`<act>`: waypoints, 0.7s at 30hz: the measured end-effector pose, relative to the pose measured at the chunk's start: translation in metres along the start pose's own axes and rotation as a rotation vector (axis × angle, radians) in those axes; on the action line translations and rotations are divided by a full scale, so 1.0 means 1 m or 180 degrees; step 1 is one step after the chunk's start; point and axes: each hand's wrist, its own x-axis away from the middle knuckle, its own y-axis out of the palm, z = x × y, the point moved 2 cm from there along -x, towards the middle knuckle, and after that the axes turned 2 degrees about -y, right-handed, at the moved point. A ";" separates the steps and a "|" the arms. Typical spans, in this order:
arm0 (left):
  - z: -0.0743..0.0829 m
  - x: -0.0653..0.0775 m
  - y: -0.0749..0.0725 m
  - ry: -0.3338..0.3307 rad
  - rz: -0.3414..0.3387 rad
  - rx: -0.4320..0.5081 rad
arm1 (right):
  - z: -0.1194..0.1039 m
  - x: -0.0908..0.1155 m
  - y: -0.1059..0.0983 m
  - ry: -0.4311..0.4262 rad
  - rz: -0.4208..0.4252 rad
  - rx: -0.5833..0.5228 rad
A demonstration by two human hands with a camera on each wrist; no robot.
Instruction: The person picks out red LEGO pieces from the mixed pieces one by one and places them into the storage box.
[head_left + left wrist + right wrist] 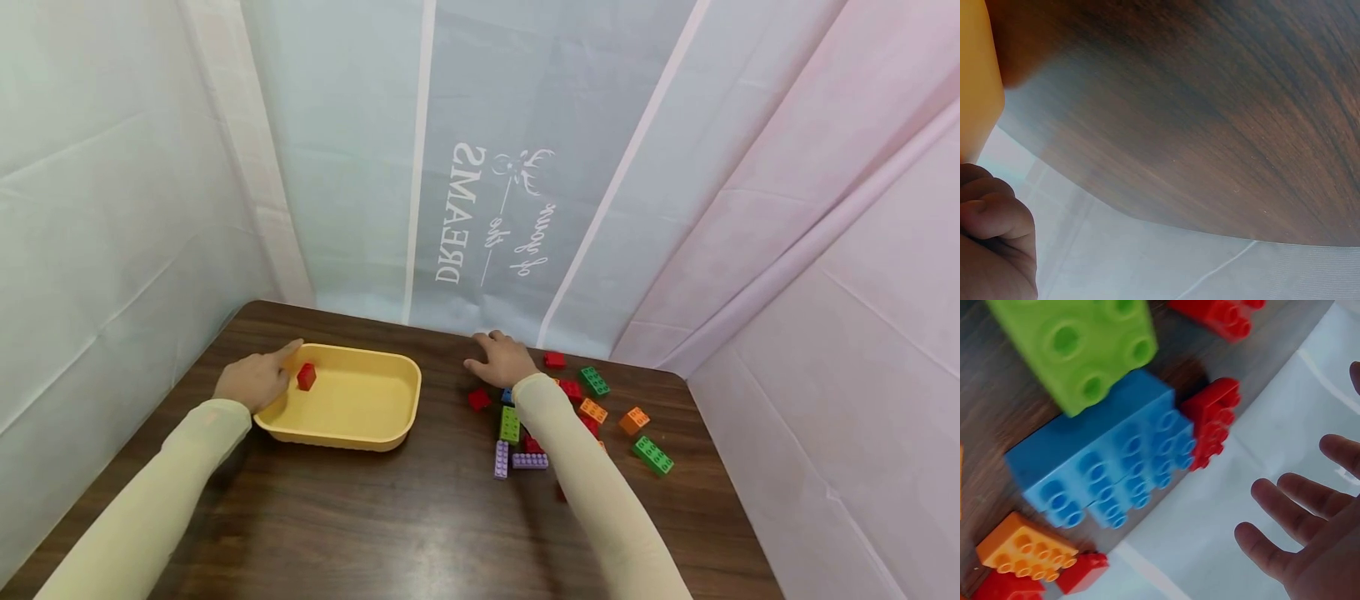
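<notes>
My left hand (253,382) grips the left rim of a yellow tray (363,412), its fingers curled in the left wrist view. One red brick (306,377) stands inside the tray, close to that hand. Over the far side of a spread of toy building bricks, my right hand (504,360) is held with fingers apart and nothing in them. Nearest to it in the right wrist view are blue bricks (1094,453), a lime green brick (1079,350) and a red brick (1210,425). The right forearm covers part of the spread in the head view.
Two purple bricks (501,460) lie at the near side of the spread. Orange bricks (634,420) and green bricks (654,456) lie farther right on the dark wooden table (360,525). A printed curtain (480,167) hangs behind the table's far edge.
</notes>
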 end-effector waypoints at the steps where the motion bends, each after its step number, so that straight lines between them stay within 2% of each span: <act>1: 0.000 0.000 0.000 -0.0005 -0.0002 0.0010 | 0.003 0.001 0.000 0.0006 -0.0005 -0.0008; 8: 0.001 0.000 0.001 -0.0035 -0.0002 0.0015 | 0.022 0.008 0.002 0.0118 0.0008 -0.0052; 17: 0.000 -0.001 0.001 -0.0037 -0.0016 0.0000 | 0.043 0.013 0.007 0.0120 0.0074 -0.0110; 21: 0.000 -0.001 0.001 -0.0044 -0.0012 -0.0003 | 0.054 0.015 0.009 0.0227 0.0082 -0.0111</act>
